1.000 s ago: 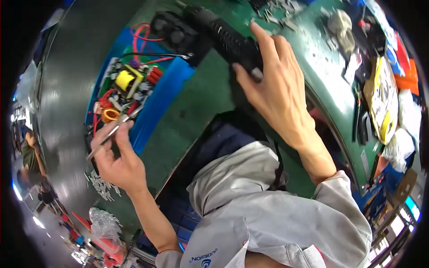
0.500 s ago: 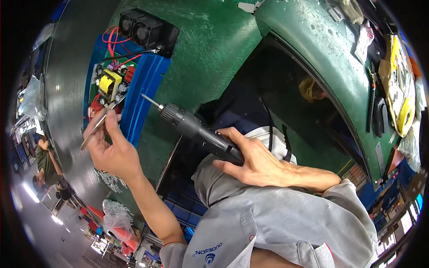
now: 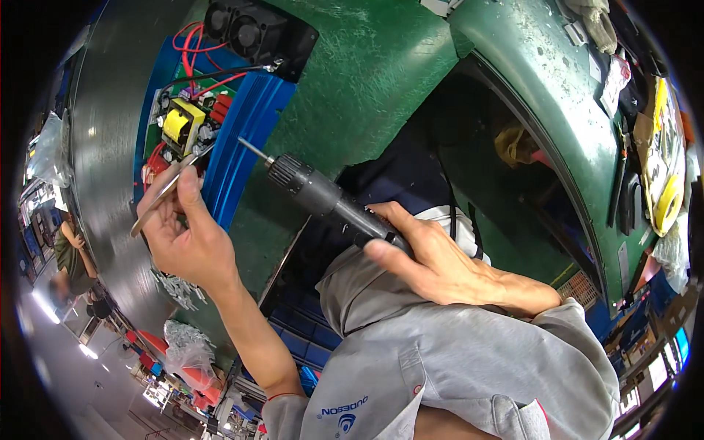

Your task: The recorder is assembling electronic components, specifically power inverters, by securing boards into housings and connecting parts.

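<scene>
My left hand (image 3: 189, 242) is closed on metal tweezers (image 3: 163, 196), whose tips reach in among the parts of a circuit board in an open blue metal housing (image 3: 248, 114). A yellow-wrapped transformer (image 3: 181, 126) stands on that board near the tips. Red and black wires (image 3: 192, 55) run from the board toward a pair of black fans (image 3: 253, 35) at the housing's far end. In my right hand (image 3: 440, 264) is a black electric screwdriver (image 3: 323, 192), its thin bit pointing left at the housing's near wall, seemingly above it. Whether the bit touches the wall I cannot tell.
Beneath the housing lies a scratched green work surface (image 3: 352, 81). Loose metal pieces (image 3: 178, 290) and a clear plastic bag (image 3: 189, 345) are left of my left forearm. Yellow tape (image 3: 669, 196) and black tools lie at the far right. Another person (image 3: 70, 253) is at the left.
The whole view has shifted slightly, with the fans and housing appearing larger. My right thumb has shifted on the screwdriver. Both hands keep hold of their tools.
</scene>
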Tool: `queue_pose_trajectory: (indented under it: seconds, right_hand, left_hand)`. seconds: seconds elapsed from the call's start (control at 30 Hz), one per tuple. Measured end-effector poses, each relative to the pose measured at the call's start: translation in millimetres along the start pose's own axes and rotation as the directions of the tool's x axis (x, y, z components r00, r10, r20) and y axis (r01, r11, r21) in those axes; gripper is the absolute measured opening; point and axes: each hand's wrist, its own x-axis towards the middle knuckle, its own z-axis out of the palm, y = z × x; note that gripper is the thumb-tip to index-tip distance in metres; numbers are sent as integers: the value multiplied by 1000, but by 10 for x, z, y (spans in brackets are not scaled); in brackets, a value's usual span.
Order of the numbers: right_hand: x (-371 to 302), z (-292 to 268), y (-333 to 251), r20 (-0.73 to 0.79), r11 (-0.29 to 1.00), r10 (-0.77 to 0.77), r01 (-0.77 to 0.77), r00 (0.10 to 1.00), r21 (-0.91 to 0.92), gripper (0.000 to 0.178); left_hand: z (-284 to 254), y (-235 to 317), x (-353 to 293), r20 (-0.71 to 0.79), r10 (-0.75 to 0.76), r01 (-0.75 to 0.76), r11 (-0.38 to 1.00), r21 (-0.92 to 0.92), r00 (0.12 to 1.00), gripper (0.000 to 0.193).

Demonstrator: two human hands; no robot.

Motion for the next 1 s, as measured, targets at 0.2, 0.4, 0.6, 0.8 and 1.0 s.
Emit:
queue_pose_trajectory:
  seconds: [0.2, 0.4, 0.6, 0.8, 1.0]
  right_hand:
    - [-23, -19, 11, -32, 999, -33, 32, 999, -13, 54]
    - [43, -76, -33, -44, 999, -25, 24, 999, -29, 63]
    - [146, -230, 174, 343, 707, 184, -366, 921, 605, 85]
    - [1, -213, 10, 306, 763, 270, -396, 913, 510, 91]
    - [-77, -256, -109, 430, 619, 366, -562, 825, 550, 94]
  left_hand:
    - [26, -58, -10, 0, 17, -17, 999, -29, 1000, 19]
    - [26, -40, 58, 27, 22, -21, 1000, -10, 999, 17]
    - [-73, -66, 43, 104, 91, -97, 993, 60, 990, 12]
    - [-117, -3, -17, 166, 96, -74, 988, -137, 981, 23]
    - [-200, -40, 64, 184, 112, -79, 981, -177, 976, 25]
